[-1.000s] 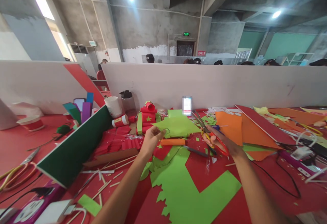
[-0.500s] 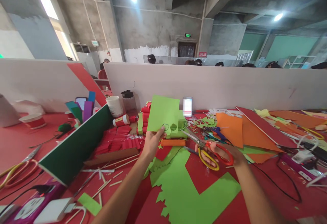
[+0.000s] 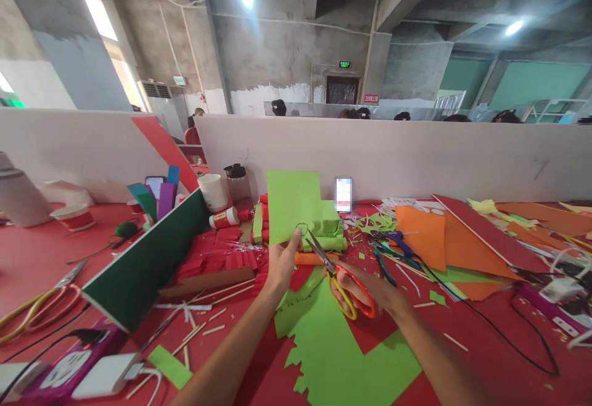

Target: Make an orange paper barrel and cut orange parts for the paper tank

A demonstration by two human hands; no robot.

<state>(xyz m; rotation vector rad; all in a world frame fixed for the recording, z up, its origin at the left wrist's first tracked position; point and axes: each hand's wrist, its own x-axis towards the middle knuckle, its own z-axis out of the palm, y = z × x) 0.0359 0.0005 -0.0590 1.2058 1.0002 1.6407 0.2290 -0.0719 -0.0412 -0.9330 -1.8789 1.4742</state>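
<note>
Scissors (image 3: 330, 266) and green sheet (image 3: 293, 202), held in two bare hands over a littered red surface (image 3: 490, 369). The person's left hand (image 3: 282, 261) is closed in a pinch on the lower edge of the sheet, which stands nearly upright; the thumb lies in front, just beside a small rounded outline (image 3: 302, 227) drawn on the paper. The right hand (image 3: 374, 284) is curled around the scissors, with fingers at the yellow and red handles. The blades are slightly parted and point toward the sheet's lower right corner; whether their tips touch the paper cannot be told.

Below the hands, a larger green piece (image 3: 351, 363) with a jagged edge lies flat, partly covered by the forearms. An orange roll (image 3: 308, 259) rests behind the scissors. To the right of the sheet, a phone (image 3: 343, 195) stands upright near the pale partition (image 3: 416, 153), its screen blurred; farther right lie overlapping orange sheets (image 3: 420, 236). To the left, a dark green board (image 3: 148, 258) stands on its long edge beside an open box (image 3: 210, 281) of red pieces.
</note>
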